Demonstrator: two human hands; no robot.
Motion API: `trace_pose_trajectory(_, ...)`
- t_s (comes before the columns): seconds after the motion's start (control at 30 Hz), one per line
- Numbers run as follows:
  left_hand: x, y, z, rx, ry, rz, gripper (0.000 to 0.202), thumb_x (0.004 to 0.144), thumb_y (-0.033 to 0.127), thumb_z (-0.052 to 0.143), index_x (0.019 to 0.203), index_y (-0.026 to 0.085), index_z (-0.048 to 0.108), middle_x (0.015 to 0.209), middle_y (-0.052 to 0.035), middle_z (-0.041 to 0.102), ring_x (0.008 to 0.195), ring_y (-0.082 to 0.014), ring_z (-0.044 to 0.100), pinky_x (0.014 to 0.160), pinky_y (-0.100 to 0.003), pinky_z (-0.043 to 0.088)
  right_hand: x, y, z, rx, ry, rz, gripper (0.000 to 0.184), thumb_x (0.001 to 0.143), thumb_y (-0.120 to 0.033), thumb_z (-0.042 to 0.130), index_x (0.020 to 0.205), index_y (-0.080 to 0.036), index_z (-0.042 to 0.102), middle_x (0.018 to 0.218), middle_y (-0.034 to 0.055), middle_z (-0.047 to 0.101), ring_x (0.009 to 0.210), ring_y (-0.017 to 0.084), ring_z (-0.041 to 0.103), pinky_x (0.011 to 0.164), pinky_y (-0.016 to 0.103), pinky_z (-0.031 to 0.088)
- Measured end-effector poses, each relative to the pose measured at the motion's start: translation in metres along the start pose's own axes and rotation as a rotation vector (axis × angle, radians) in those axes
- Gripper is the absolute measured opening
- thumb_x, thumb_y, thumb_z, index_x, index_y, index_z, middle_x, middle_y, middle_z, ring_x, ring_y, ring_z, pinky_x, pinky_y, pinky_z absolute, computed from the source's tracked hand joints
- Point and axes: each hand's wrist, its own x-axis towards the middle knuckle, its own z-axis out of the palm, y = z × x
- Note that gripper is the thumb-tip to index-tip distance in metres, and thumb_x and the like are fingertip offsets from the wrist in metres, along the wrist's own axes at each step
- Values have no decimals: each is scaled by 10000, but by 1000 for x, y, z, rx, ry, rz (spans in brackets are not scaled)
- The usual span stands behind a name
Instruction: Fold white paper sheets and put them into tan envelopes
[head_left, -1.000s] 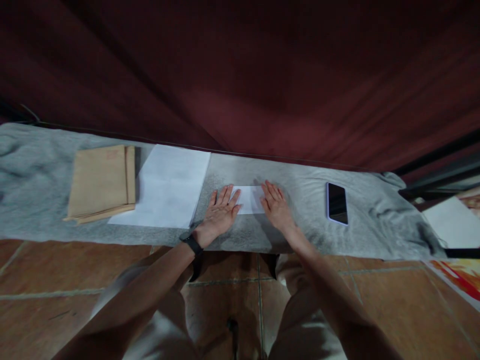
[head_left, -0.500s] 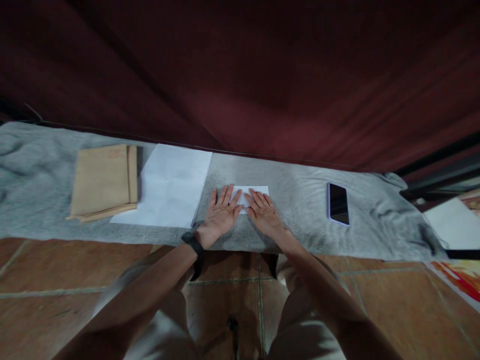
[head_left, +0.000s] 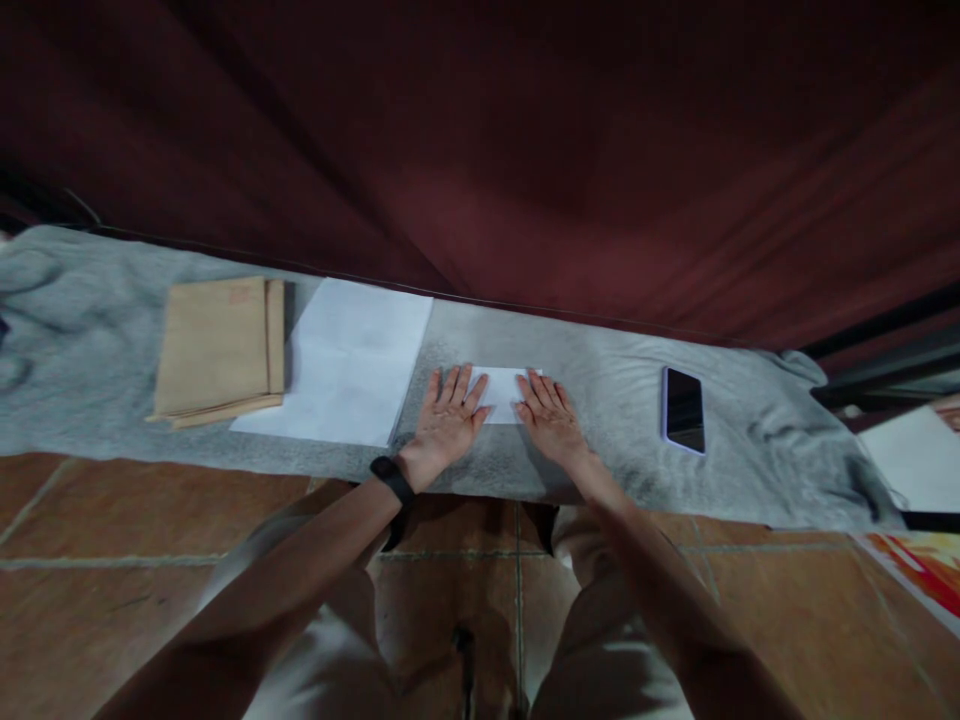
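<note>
A small white piece of paper, apparently folded, lies on the grey cloth in front of me. My left hand rests flat over its left end, palm down, fingers spread. Over the right end lies my right hand, also flat and open. The middle of the paper shows between the two hands, while its ends are partly hidden under the fingers. Left of my left hand, large white sheets lie on the cloth.
Brown paper envelopes are stacked at the left, overlapping the white sheets. A phone with a purple edge lies to the right. Behind the cloth hangs a dark red curtain. Below the cloth's front edge is a tiled floor.
My hands have moved apart along the small paper, the right one sliding rightward, so more of its middle shows. The camera view has shifted slightly.
</note>
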Motion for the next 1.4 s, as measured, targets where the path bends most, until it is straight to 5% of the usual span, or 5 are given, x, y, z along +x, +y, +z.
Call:
trace_pose_trajectory(0.4, 1, -2, 1, -36, -38, -29, 593, 1016, 415, 397, 1572, 208, 405, 1670, -131, 307, 1562, -341, 236, 1258, -618, 126, 3, 36, -10, -3, 81, 132, 572, 1063, -373, 319, 1561, -105, 410, 1655, 168, 334, 1541, 313, 286, 1245, 558, 225)
trace_pose_trajectory(0.63, 8, -2, -17, 54, -102, -48, 533, 1027, 325, 367, 1534, 191, 462, 1640, -117, 384, 1521, -300, 346, 1236, -536, 264, -2, 3, -20, 135, -60, -235, 591, 990, -377, 504, 1530, -141, 464, 1652, 139, 354, 1535, 269, 313, 1262, 489, 280)
trace_pose_trajectory(0.9, 28, -15, -23, -140, -28, -75, 442, 969, 206, 453, 1379, 125, 598, 1418, -133, 634, 1314, -263, 561, 1148, -427, 413, -1, -10, -28, 101, -123, -246, 590, 916, -247, 565, 1490, -123, 510, 1634, 172, 375, 1513, 305, 355, 1245, 503, 314)
trace_pose_trajectory(1.1, 38, -17, -17, -179, -6, -121, 489, 890, 211, 608, 1373, 137, 601, 1352, -150, 636, 1276, -278, 561, 1132, -405, 429, 1, -17, -33, 67, -144, -252, 563, 914, -154, 530, 1475, -111, 523, 1619, 174, 401, 1504, 291, 378, 1248, 457, 325)
trace_pose_trajectory(1.4, 48, -17, -16, -367, 22, -274, 469, 894, 224, 594, 1352, 132, 626, 1121, -132, 702, 1057, -247, 656, 1011, -382, 508, -2, -27, -32, 37, -139, -252, 556, 937, -32, 416, 1466, -151, 542, 1593, 150, 453, 1463, 268, 448, 1229, 438, 363)
